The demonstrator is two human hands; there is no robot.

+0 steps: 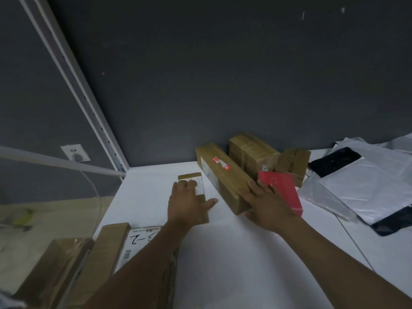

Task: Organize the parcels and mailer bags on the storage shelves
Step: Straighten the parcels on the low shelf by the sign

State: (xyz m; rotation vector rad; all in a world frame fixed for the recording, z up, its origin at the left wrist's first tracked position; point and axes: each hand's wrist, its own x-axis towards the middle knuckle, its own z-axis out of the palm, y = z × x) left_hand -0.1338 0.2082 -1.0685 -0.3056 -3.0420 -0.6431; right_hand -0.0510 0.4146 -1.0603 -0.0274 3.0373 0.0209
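Note:
On the white shelf (234, 253) my left hand (186, 202) lies flat on a small flat cardboard parcel (191, 177) with a white label, fingers spread. My right hand (267, 202) presses against the near end of a long cardboard box (219, 175) that carries a red sticker; its fingers also touch a red parcel (282, 186) lying beside that box. Behind these stand a taller brown box (252, 151) and a small brown box (292, 162). Grey and black mailer bags (365, 181) lie in a heap at the right.
A labelled box marked "3-2" (137, 241) and other cardboard parcels (60, 264) sit at the near left, partly under my left forearm. A white perforated shelf upright (89, 108) runs along the dark wall. A wall socket (75, 152) shows at the left.

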